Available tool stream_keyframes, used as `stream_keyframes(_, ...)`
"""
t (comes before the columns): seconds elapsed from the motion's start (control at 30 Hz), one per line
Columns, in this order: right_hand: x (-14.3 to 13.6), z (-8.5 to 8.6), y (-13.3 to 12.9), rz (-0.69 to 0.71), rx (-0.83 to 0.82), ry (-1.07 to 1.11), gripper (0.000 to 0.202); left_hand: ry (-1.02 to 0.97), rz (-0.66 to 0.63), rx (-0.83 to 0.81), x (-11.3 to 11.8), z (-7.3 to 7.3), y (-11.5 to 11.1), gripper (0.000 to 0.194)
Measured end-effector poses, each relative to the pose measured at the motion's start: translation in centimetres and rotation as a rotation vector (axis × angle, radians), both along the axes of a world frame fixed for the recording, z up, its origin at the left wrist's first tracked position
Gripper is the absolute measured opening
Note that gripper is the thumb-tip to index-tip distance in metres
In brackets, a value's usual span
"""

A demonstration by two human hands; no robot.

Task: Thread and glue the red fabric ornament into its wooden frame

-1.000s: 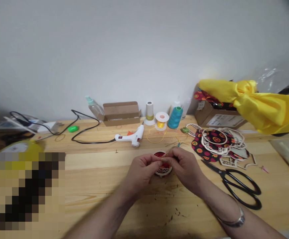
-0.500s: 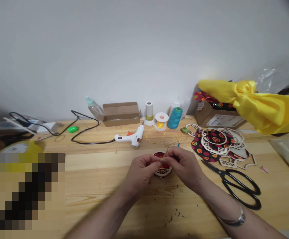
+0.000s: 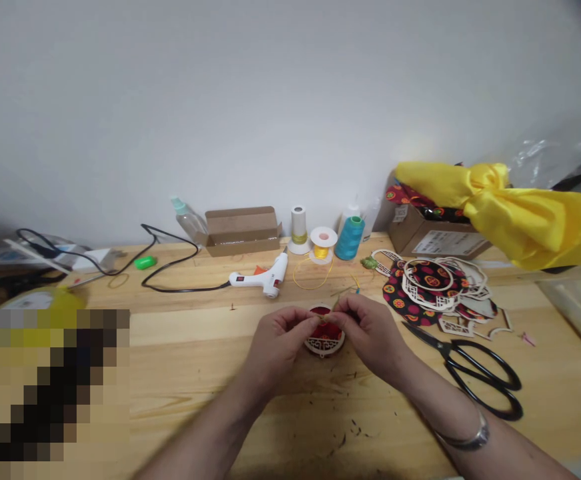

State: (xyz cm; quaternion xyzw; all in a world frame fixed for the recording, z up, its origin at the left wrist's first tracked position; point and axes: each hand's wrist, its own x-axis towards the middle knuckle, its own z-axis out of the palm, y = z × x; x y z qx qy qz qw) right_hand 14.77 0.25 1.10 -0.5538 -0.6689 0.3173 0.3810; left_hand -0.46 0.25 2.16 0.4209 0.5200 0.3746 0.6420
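A round wooden lattice ornament (image 3: 324,345) with red fabric behind its frame lies on the table between my hands. My left hand (image 3: 281,339) is closed at the ornament's left side, thumb and forefinger pinching a thin olive-yellow cord (image 3: 323,319) above the red fabric. From the right, my right hand (image 3: 368,333) pinches the same cord, fingertips close to the left ones. Part of the cord trails out behind the right fingers. The fingers hide the ornament's upper part and the exact shape of the cord between them.
Black-handled scissors (image 3: 485,373) lie right of my forearm, below a pile of wooden frames and patterned fabric (image 3: 410,293). Behind my hands stand a white glue gun (image 3: 263,279), a yellow thread spool (image 3: 323,243) and a teal thread cone (image 3: 350,239). A cardboard box (image 3: 430,237) stands back right.
The fingertips have drawn slightly apart, so more of the cord and red fabric shows between them. The right hand's raised cord end has dropped lower. The whole view has shifted slightly.
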Motion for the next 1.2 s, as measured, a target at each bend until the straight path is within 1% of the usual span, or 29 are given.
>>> stream_keyframes(0.13, 0.0, -0.1, 0.0, -0.049, -0.019, 0.001, 0.017, -0.010, -0.008, 0.043, -0.2, 0.0, 0.0, 0.008)
stream_keyframes(0.23, 0.1, -0.2, 0.0, -0.078, -0.034, 0.013, 0.016, 0.006, -0.045, 0.117, -0.3, -0.3, -0.1, 0.007)
stream_keyframes(0.4, 0.1, -0.2, 0.2, -0.089, -0.127, 0.131, 0.015, 0.187, -0.158, 0.325, 0.0, -0.9, -0.1, 0.010)
stream_keyframes(0.53, -0.1, 0.4, 0.3, -0.084, -0.232, 0.278, 0.016, 0.275, -0.168, 0.429, 0.2, -1.3, -0.4, 0.011)
stream_keyframes(0.67, -0.5, 0.9, 0.0, -0.053, -0.361, 0.478, 0.018, 0.293, -0.184, 0.485, 0.2, -1.5, -0.5, 0.012)
stream_keyframes(0.77, -0.7, 1.0, -0.1, -0.024, -0.422, 0.594, 0.020, 0.296, -0.191, 0.509, 0.2, -1.6, -0.5, 0.013)
stream_keyframes(0.87, -0.7, 0.9, -0.2, -0.010, -0.422, 0.626, 0.021, 0.293, -0.198, 0.511, 0.2, -1.5, -0.5, 0.012)
stream_keyframes(0.93, -0.6, 0.9, -0.2, -0.006, -0.407, 0.607, 0.021, 0.286, -0.199, 0.498, 0.2, -1.5, -0.5, 0.012)
stream_keyframes(0.97, -0.6, 0.9, -0.1, -0.007, -0.399, 0.587, 0.020, 0.278, -0.181, 0.481, 0.1, -1.4, -0.5, 0.011)
stream_keyframes(1.0, -0.5, 0.8, -0.1, -0.010, -0.390, 0.565, 0.020, 0.264, -0.136, 0.459, 0.0, -1.4, -0.5, 0.009)
stream_keyframes(1.07, -0.4, 0.7, 0.0, -0.019, -0.372, 0.524, 0.020, 0.217, 0.024, 0.429, -0.2, -1.3, -0.4, 0.004)
stream_keyframes(1.13, -0.4, 0.6, 0.0, -0.019, -0.355, 0.488, 0.019, 0.138, 0.187, 0.445, -0.3, -1.4, -0.3, 0.007)
stream_keyframes(1.17, -0.4, 0.5, 0.0, -0.013, -0.343, 0.464, 0.019, 0.092, 0.229, 0.463, -0.3, -1.4, -0.3, 0.011)
stream_keyframes(1.2, -0.4, 0.4, 0.0, -0.006, -0.325, 0.436, 0.018, 0.046, 0.232, 0.474, -0.2, -1.4, -0.3, 0.014)
